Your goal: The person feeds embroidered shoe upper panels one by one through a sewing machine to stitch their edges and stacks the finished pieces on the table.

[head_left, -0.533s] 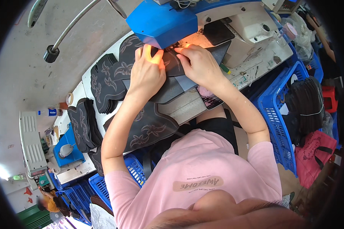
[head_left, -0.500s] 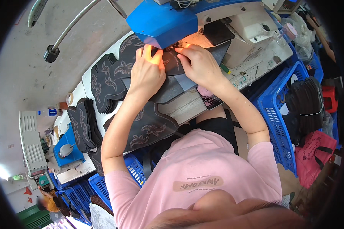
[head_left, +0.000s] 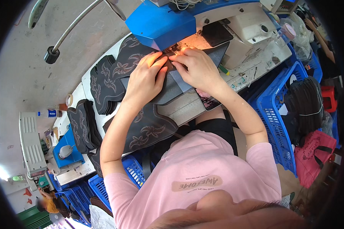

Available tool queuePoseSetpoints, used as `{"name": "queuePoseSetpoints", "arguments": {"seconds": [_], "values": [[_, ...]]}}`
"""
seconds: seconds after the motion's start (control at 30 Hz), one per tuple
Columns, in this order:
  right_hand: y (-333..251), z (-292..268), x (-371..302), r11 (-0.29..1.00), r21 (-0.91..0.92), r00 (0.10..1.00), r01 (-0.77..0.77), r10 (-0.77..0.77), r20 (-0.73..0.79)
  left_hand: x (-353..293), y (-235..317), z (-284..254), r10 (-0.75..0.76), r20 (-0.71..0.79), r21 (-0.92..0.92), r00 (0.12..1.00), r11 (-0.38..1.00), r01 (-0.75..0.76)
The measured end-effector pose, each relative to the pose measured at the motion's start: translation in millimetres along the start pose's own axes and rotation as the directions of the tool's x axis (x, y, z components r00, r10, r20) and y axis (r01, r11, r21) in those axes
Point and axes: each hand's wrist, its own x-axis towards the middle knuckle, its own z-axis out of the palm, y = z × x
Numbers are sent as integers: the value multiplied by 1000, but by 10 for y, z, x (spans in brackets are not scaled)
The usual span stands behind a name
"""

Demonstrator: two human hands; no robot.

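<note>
Under the blue sewing machine head (head_left: 160,24), a dark stitched leather piece (head_left: 132,61) lies in the orange lamp light. My left hand (head_left: 147,78) rests on this piece with its fingers stretched forward and the thumb apart. Close to it, my right hand (head_left: 198,70) has its fingers bent and drawn together at the piece's edge by the needle area. Both hands' fingertips nearly meet there, and they partly hide the piece. Beneath lies a grey, sloping work plate (head_left: 167,92).
Stacks of dark stitched pieces (head_left: 107,82) stand left, with another stitched piece (head_left: 147,131) near my lap. A black phone-like slab (head_left: 216,33) lies beyond my right hand. At right stands a blue crate (head_left: 273,114); a bent metal lamp arm (head_left: 74,23) hangs upper left.
My left hand has shifted slightly toward me, its thumb now spread outward. My right fingers have moved left, closer to the left hand. More of the stitched piece shows at the left.
</note>
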Motion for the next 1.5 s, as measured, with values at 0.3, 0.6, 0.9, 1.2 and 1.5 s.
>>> {"name": "queuePoseSetpoints", "arguments": {"seconds": [0.3, 0.6, 0.9, 1.2, 1.5], "values": [[-3, -7, -4, 1000, -25, 999, 17, -16, 32, -52, 85, -3, 2, -11, 103, 1000, 995, 0], [23, 33, 13, 996, -85, 999, 37, -34, 28, 82, 154, -4, -178, 42, 195, 983, 967, 167], [23, 5, 6, 998, 61, 999, -31, 31, -9, -271, 251, -222, -272, 117, 174, 955, 952, 250], [-7, 13, 14, 997, 67, 998, -36, 39, -53, -1202, -151, -556, -189, 53, -27, 980, 981, 191], [16, 14, -9, 997, 50, 998, -60, 61, -25, -1567, -126, -1342, -219, -507, 334, 833, 841, 425]]}}
